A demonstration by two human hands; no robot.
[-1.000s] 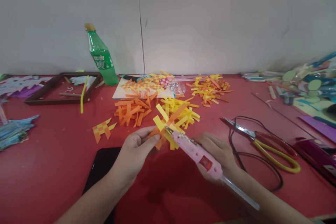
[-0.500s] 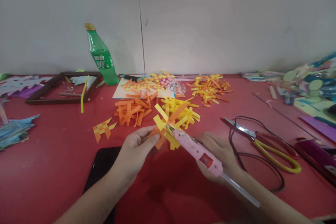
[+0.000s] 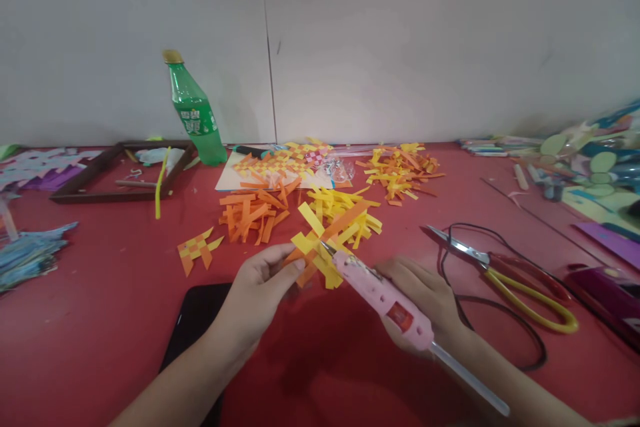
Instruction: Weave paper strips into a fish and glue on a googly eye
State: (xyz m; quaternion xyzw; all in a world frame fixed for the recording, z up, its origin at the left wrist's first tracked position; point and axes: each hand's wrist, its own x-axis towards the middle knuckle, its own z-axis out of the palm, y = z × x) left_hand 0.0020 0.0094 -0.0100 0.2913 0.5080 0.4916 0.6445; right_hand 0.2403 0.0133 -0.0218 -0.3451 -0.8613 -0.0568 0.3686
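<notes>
In the middle of the frame, a woven paper piece (image 3: 315,255) of orange and yellow strips is held above the red surface (image 3: 115,320). The person's left hand (image 3: 265,287) pinches its left edge between thumb and fingers. The right hand (image 3: 420,293) wraps round a pink glue gun (image 3: 375,287), its grip mostly hidden; whether the trigger is pressed cannot be told. The metal nozzle (image 3: 327,249) sits at the centre of the strips, apparently against them, while a clear glue stick (image 3: 470,377) juts from the rear toward the lower right. The likeliest mishap is a burn, should the nozzle slide toward the left thumb, which is near it. Too much glue could squeeze through the weave onto the fingertips, and a nudge from the nozzle might shift strips that look loosely crossed. Loose yellow strips (image 3: 325,200) lie just behind and could stick to a stray thread of glue. At the right of the frame, a black cord (image 3: 544,350) loops about the scissors (image 3: 463,250); if it feeds the gun, which is unclear, a tug might drag them. As for writing, the green bottle (image 3: 197,117) at upper left carries white characters, too blurred to read surely; the gun's upper side bears a small dark pattern, with no legible words.
</notes>
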